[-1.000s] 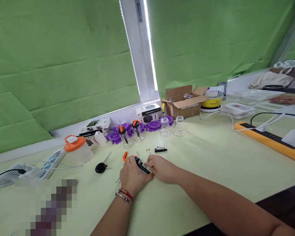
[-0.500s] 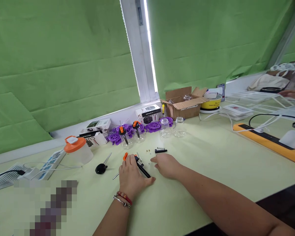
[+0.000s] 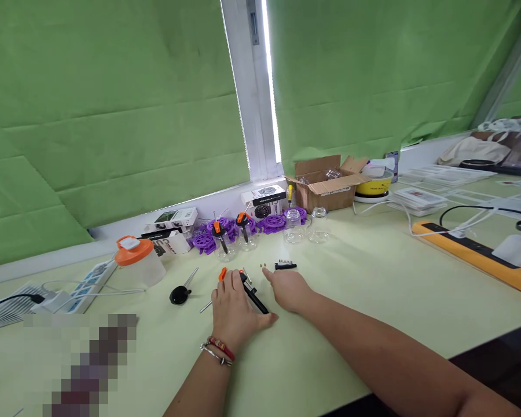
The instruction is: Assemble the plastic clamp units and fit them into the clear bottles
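My left hand (image 3: 232, 307) lies palm down on the pale green table (image 3: 373, 289), fingers stretched flat. A black tool with orange parts (image 3: 254, 296) lies along its index finger and thumb, touching the hand. An orange piece (image 3: 222, 274) shows at the fingertips. My right hand (image 3: 289, 286) rests just right of the tool, fingers reaching forward and holding nothing. Its fingertips are close to some tiny brass screws (image 3: 263, 266). A black bit holder (image 3: 285, 265) lies just beyond it.
A black-handled screwdriver (image 3: 180, 294) lies left of my hands. Behind stand small glass jars (image 3: 292, 226), purple gear parts (image 3: 271, 222), boxes (image 3: 173, 220), an orange-lidded container (image 3: 136, 260) and a cardboard box (image 3: 325, 185). A power strip (image 3: 91, 278) is left, an orange one (image 3: 473, 249) right.
My right hand has let go of the black tool and moved forward toward the small screws. My left hand has flattened beside the tool. Another person's hand at the far right is gone.
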Tool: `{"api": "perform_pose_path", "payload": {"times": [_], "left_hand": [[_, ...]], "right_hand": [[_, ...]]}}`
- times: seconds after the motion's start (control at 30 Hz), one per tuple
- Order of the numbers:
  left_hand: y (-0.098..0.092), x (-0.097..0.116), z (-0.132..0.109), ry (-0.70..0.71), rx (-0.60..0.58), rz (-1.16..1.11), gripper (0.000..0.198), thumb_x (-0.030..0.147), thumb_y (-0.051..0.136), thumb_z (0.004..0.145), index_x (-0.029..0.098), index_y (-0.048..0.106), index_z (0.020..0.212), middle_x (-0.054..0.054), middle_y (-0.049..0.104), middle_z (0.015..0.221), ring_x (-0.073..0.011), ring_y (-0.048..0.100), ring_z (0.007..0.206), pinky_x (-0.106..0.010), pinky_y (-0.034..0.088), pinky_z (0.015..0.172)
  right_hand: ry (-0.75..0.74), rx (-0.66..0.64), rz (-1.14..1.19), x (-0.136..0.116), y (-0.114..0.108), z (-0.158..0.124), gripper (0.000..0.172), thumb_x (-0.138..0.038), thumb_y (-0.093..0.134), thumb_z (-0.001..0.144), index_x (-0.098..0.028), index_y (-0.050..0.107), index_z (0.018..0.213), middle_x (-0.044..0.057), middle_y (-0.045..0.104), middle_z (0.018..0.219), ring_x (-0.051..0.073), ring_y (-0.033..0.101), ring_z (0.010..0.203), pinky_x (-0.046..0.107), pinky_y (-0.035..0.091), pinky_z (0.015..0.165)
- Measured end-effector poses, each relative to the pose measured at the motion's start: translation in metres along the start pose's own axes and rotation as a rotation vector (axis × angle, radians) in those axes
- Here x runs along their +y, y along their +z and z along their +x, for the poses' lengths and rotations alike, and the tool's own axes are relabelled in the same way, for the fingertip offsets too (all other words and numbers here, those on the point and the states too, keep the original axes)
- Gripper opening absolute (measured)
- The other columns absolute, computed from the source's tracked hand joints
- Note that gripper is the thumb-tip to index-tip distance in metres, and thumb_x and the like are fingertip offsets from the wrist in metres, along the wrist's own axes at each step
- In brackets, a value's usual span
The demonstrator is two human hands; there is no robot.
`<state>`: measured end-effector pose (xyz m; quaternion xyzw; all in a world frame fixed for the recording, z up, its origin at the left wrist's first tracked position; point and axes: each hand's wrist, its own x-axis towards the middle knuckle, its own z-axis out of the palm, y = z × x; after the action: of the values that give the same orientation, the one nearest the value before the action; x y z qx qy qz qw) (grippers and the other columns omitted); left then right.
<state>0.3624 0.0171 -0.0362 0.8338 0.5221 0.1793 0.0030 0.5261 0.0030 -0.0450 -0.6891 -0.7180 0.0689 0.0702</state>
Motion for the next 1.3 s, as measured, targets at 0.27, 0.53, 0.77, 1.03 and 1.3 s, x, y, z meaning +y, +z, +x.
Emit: {"api": "perform_pose_path", "payload": {"times": [0.27, 0.53, 0.77, 1.03, 1.3], "left_hand": [[0.002, 0.001, 0.000, -0.033, 0.103, -0.056, 0.107, 0.056, 0.073, 0.043, 0.015, 0.028, 0.131, -0.017, 0.039, 0.134, -0.0355, 0.040, 0.120, -0.046, 0.031, 0.096], [-0.006, -0.011, 0.005, -0.069, 0.065, -0.124, 0.062, 0.044, 0.063, 0.074, 0.020, 0.037, 0.124, -0.011, 0.050, 0.124, -0.0273, 0.051, 0.112, -0.035, 0.046, 0.080], [-0.012, -0.017, 0.006, -0.181, 0.047, -0.086, 0.031, 0.038, 0.040, 0.089, 0.019, 0.048, 0.112, -0.012, 0.057, 0.116, -0.0229, 0.061, 0.088, -0.032, 0.045, 0.062], [-0.013, -0.004, -0.002, -0.130, -0.122, 0.038, 0.025, 0.045, 0.049, 0.082, 0.024, 0.052, 0.094, -0.006, 0.063, 0.086, -0.0246, 0.060, 0.080, -0.031, 0.039, 0.057], [-0.011, 0.000, -0.004, 0.071, 0.146, -0.205, 0.028, 0.041, 0.055, 0.080, 0.020, 0.055, 0.099, -0.011, 0.057, 0.109, -0.0288, 0.049, 0.107, -0.042, 0.042, 0.089]], "right_hand": [[-0.146, -0.157, 0.884, -0.003, 0.006, -0.012, 0.034, -0.041, 0.046, 0.087, -0.015, 0.057, 0.069, -0.001, 0.052, 0.058, 0.010, 0.045, 0.053, 0.020, 0.034, 0.050], [0.005, -0.343, 1.138, 0.003, 0.002, -0.008, 0.018, -0.032, 0.056, 0.078, -0.015, 0.058, 0.071, -0.001, 0.057, 0.062, 0.007, 0.048, 0.048, 0.018, 0.040, 0.043], [0.072, -0.307, 0.953, 0.032, -0.009, -0.006, 0.015, -0.029, 0.065, 0.071, -0.016, 0.061, 0.067, -0.003, 0.054, 0.057, 0.006, 0.044, 0.044, 0.019, 0.036, 0.041], [0.126, -0.266, 0.919, 0.051, -0.015, -0.001, 0.017, -0.023, 0.070, 0.063, -0.015, 0.064, 0.077, -0.003, 0.055, 0.058, 0.008, 0.046, 0.045, 0.020, 0.036, 0.042], [0.125, -0.200, 1.050, 0.055, -0.023, -0.002, 0.020, -0.027, 0.070, 0.064, -0.016, 0.060, 0.078, -0.006, 0.052, 0.057, 0.005, 0.040, 0.044, 0.019, 0.030, 0.040]]}}
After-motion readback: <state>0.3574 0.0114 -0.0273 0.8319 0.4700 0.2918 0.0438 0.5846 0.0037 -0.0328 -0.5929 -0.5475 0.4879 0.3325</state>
